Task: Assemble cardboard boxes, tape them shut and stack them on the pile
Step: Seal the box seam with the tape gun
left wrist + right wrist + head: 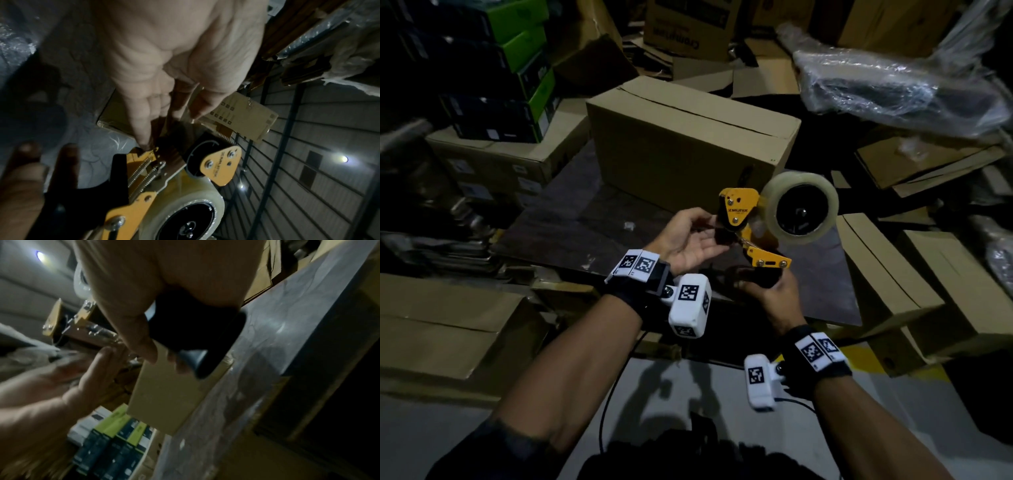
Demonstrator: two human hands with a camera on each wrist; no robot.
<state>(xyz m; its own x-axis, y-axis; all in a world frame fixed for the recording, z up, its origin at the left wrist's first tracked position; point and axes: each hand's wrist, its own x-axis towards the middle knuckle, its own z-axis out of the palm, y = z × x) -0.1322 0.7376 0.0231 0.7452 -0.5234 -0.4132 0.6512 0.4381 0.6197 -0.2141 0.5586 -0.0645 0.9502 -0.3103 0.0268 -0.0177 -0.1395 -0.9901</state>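
Middle of the frame: tape gun (756,222) held up off the dark tabletop (571,219), black handle wrapped in the curled fingers of the right hand (770,291) at lower centre. Left hand (688,240) just to its left, palm up, fingers loosely straight, tips touching the front roller end — feeling, probably, for the loose end of the tape; whether any tape is actually pinched cannot be told. Clear roll (801,209) seated on its hub at right. Behind, upper centre, one cardboard box (688,137) on the tabletop with flaps folded down, seam bare, not yet taped. Best done now: keep fingertips clear of the toothed blade, draw a short tab out past the roller, then lay it over the near edge of the seam — firm handle grip throughout.
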